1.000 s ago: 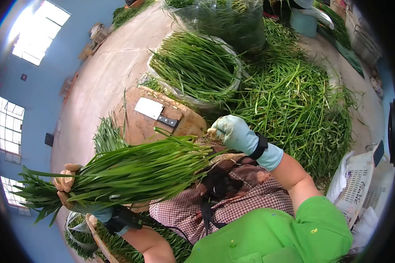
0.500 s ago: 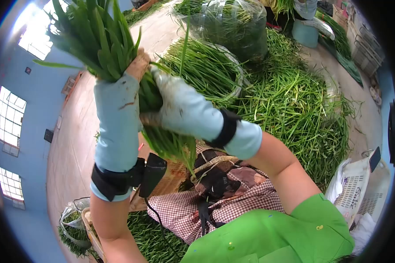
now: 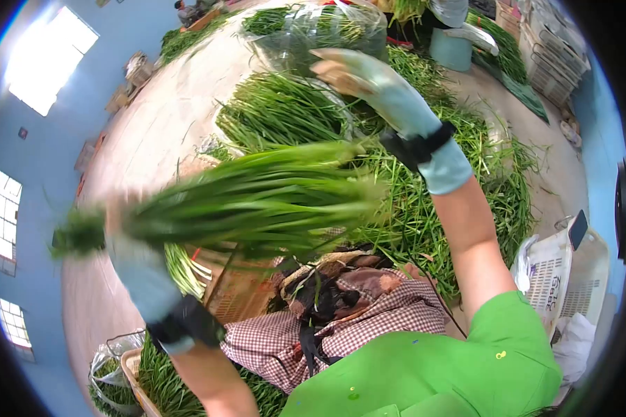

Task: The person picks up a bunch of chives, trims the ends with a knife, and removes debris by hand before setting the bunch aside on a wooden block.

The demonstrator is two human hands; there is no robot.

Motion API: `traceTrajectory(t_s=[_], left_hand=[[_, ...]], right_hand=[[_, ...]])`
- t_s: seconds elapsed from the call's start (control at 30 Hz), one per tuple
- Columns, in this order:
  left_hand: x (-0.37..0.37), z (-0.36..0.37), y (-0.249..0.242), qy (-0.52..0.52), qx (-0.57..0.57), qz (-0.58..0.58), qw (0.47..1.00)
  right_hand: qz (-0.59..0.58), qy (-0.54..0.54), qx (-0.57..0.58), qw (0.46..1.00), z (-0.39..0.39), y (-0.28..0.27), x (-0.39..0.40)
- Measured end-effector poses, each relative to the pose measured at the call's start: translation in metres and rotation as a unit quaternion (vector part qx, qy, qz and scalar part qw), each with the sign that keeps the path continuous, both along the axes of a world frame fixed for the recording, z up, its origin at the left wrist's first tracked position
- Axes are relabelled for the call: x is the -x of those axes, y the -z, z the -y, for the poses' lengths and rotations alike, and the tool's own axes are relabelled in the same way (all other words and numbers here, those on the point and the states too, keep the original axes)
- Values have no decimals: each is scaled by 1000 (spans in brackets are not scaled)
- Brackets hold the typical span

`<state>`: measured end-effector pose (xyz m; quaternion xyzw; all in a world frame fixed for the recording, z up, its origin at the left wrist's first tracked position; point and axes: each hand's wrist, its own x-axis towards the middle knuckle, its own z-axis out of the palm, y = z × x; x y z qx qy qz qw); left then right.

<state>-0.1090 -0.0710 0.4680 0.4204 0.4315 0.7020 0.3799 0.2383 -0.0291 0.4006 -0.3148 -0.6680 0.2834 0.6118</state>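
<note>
My left hand (image 3: 122,229), in a light blue glove and blurred by motion, grips a bunch of garlic chives (image 3: 257,198) near its left end. The long green leaves stretch sideways to the right across my front, their tips smeared. Raised apart from the bunch, my right hand (image 3: 344,73) is in a light blue sleeve-like glove with soiled fingers. Those fingers are stretched out and hold nothing. Below the bunch, a few stalks with white ends (image 3: 191,274) lie by a brown crate (image 3: 240,295) in front of my checked apron (image 3: 389,306).
Ahead lies a bundle of greens (image 3: 282,111) beside a large clear plastic bag (image 3: 313,35) of more. Loose greens (image 3: 459,201) cover the floor at right. White baskets (image 3: 556,278) stand at far right. A tray (image 3: 133,375) of greens sits at lower left.
The bunch has swung from upright, with both hands on it, to lying level and lower, in my left hand. My right hand has let go and moved up and right.
</note>
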Motion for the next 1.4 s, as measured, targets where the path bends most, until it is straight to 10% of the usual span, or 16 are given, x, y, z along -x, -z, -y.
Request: traceTrajectory(t_s=[0.1,0.2,0.23,0.27,0.37,0.4,0.53,0.63,0.73,0.87,1.07,1.13,1.2,1.23,1.33,1.4], left_hand=[[60,53,90,-69,92,60,992],[114,94,199,-67,167,-192,965],[110,97,205,-80,237,178,952],[150,112,267,-112,154,-232,954],[131,121,247,-102,261,204,938],[145,130,272,-118,195,-120,966],[142,140,279,-149,207,-443,860],[105,130,240,-163,298,177,924],[99,134,236,-137,287,12,948],[105,135,241,-123,300,19,946],[131,145,285,-103,132,-349,922],[131,147,276,-58,168,-204,963],[114,145,265,-105,108,-252,956],[104,136,253,-186,190,110,958],[132,132,274,-80,292,239,923],[126,131,280,-119,294,239,918]], right_hand=[[-149,-46,261,953,34,93,-33],[-173,-84,432,881,70,185,-11],[-181,-110,515,830,78,202,3],[-178,-136,525,821,90,223,16],[-114,-170,561,802,109,230,41],[-126,-165,603,770,111,221,46],[-69,-160,589,789,116,190,65],[-128,-232,466,844,119,197,84],[-27,-228,437,870,114,210,87],[-189,-221,522,802,110,198,84],[91,-218,432,871,62,210,91],[-94,-214,584,777,47,196,108],[-81,-215,565,792,37,177,114],[-133,-207,531,811,35,175,118],[-394,-88,528,747,25,165,103],[-487,-221,368,760,38,157,60]])
